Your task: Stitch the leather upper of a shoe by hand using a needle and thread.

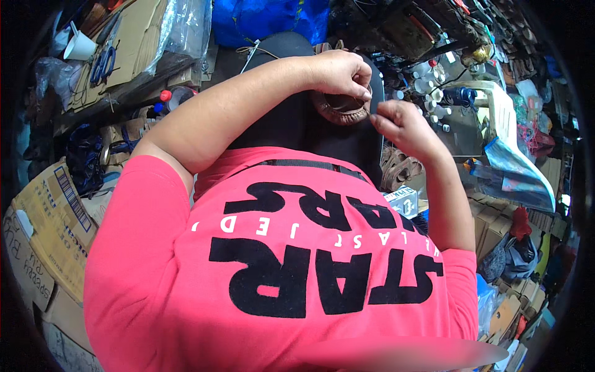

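A brown leather shoe (346,116) with a puckered edge rests on my dark-clad lap, partly covered by my left hand (342,74). That hand is closed, its thumb and fingertips pinched together over the shoe's opening. Just right of the shoe, my right hand (404,127) is also closed in a pinch. A thin, dark sliver shows at its fingertips, too small to name. What the left fingertips grip is hidden. Brown straps show beyond my left hand, and I cannot tell whether they belong to the same shoe.
A blue bag (273,22) lies ahead. Far left are flattened cardboard (133,46), blue-handled scissors (103,64) and a white cup (80,46). Several small bottles (434,93) stand on the right. Brown footwear (400,168) lies beside my right forearm. Cardboard boxes (52,226) crowd the left.
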The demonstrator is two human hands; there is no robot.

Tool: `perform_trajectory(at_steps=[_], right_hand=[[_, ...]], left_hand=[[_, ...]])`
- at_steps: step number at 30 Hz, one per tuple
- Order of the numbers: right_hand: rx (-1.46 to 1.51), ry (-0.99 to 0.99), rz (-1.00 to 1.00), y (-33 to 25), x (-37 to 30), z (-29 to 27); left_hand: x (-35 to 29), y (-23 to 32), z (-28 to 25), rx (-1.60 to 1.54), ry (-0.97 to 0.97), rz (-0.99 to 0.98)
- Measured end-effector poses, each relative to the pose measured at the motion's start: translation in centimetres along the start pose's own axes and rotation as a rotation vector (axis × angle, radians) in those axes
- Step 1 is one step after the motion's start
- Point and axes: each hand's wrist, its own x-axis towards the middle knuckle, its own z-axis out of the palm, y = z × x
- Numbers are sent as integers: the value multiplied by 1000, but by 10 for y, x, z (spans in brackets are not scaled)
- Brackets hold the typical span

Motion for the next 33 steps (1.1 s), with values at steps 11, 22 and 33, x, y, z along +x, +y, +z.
perform_trajectory(at_steps=[11, 22, 33], right_hand=[[423, 357, -94, -2, -38, 8], [-9, 303, -20, -9, -15, 3], [-111, 382, 14, -25, -15, 14]], left_hand=[[2, -15, -7, -541, -202, -50], [0, -19, -10, -542, -249, -75], [3, -20, -9, -548, -265, -85]])
